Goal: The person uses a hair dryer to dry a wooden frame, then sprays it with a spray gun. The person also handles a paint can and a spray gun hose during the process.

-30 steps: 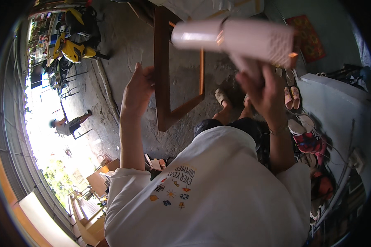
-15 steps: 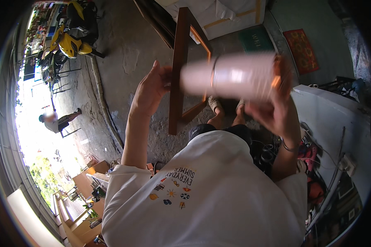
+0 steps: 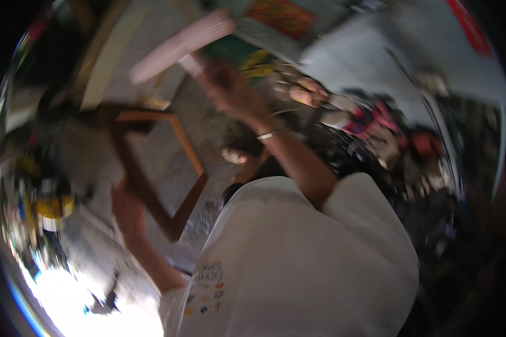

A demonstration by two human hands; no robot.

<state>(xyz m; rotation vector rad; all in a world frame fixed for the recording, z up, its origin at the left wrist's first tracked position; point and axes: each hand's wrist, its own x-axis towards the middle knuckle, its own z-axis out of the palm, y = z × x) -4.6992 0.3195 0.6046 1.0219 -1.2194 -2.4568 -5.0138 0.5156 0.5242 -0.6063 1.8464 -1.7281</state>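
Observation:
A brown wooden frame (image 3: 188,206) with a lighter orange inner edge stands tilted at the left, in front of my body. At its near side my left hand (image 3: 128,210) has its fingers closed on the outer edge, though blur softens them. Higher up, my right hand (image 3: 229,90) is raised with its fingers wrapped round the neck of a long pale pink thing (image 3: 183,46). That thing is bar-shaped with a whitish stem toward my hand, and motion smears it too much to tell its kind. It is held apart from the frame, above its far side.
A jumble of shoes and cloth (image 3: 371,121) lies at the right beside a grey-white panel (image 3: 354,62). A green mat (image 3: 242,50) and a red-orange mat (image 3: 281,17) lie at the far side. A yellow motorbike (image 3: 55,206) is blurred at the left.
My view has turned to the right. The pink thing in my right hand has swung up and away from me, now showing a narrower side. The frame has shifted left with my left hand.

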